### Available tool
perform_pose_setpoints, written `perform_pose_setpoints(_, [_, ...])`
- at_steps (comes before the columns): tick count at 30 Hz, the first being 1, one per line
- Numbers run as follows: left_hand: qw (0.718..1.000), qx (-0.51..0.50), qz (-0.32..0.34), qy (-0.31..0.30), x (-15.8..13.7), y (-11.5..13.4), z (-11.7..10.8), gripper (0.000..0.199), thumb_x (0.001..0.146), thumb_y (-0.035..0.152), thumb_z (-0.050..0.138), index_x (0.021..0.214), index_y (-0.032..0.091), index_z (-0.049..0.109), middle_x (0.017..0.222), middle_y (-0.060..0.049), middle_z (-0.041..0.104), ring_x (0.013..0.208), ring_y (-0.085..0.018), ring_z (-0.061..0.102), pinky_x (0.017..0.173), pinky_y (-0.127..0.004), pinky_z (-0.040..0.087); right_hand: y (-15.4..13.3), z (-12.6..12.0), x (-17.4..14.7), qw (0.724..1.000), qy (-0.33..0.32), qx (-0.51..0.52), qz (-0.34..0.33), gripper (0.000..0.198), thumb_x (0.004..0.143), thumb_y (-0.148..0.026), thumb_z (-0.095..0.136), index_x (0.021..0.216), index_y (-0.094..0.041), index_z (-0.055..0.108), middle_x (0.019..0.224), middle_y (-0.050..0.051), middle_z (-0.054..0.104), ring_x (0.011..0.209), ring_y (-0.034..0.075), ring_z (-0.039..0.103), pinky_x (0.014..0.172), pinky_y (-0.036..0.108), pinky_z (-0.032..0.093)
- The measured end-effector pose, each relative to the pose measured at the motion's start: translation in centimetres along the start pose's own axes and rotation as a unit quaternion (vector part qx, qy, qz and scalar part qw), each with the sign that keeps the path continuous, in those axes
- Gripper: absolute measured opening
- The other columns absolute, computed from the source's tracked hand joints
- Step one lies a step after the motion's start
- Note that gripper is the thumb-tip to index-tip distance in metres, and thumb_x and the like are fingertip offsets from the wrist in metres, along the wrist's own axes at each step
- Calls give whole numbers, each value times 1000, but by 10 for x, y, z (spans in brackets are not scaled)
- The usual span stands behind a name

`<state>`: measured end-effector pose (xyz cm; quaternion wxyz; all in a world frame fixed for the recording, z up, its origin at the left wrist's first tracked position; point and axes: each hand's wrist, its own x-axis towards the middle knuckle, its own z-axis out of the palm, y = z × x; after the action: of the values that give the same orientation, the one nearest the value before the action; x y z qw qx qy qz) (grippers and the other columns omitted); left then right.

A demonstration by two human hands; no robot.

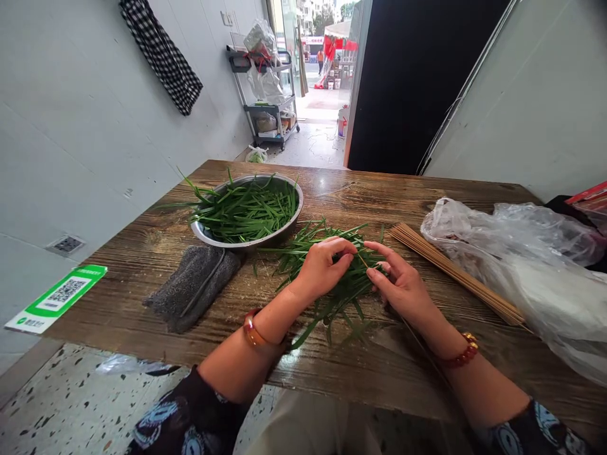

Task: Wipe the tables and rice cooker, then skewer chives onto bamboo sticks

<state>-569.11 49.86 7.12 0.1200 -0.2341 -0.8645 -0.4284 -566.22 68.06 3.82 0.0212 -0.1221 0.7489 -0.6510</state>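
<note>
Over a loose pile of green garlic chives point(303, 249), my two hands come close together. My left hand point(325, 265) has thumb and forefinger pinched by the tip of a thin bamboo skewer point(364, 260); whatever small thing they pinch is hidden. The skewer is held in my right hand point(401, 287), between thumb and fingers, and its shaft runs back below the palm toward me. Chive leaves lie beneath both hands and spread toward the table's near edge. To the right rests a bundle of bamboo skewers point(450, 275).
A steel bowl point(298, 205) heaped with cut chives stands behind my left hand. A dark grey cloth point(194, 284) lies left of the pile. Clear plastic bags point(521, 253) cover the table's right side. A green QR-code card point(59, 297) sits at the left edge.
</note>
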Motion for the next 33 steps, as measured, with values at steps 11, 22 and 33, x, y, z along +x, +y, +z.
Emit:
perform_pose_setpoints(11, [1000,6,-4,-7,1,3,1,13,79,7,59,75,17,66,71,2,64,70,-12,57,68,-24,43,1,1,0,1000,12,-23,0,34,87,-33,58,119,-23,58,63,-6,51,47,9,43,45,23,33])
perform_pose_setpoints(22, [991,45,74,-99,-4,-1,2,19,85,10,57,86,20,73,80,-2,69,77,-14,62,74,-27,44,4,-1,2,1000,12,-15,-12,53,89,-34,57,139,-22,48,63,-6,50,51,10,46,48,23,36])
perform_pose_setpoints(33, [996,71,3,56,6,-12,-8,16,86,12,54,86,17,68,83,-3,67,82,-16,61,77,-28,47,8,-1,3,999,15,-37,-5,31,88,-40,58,111,-20,63,66,-4,50,54,11,50,46,22,39])
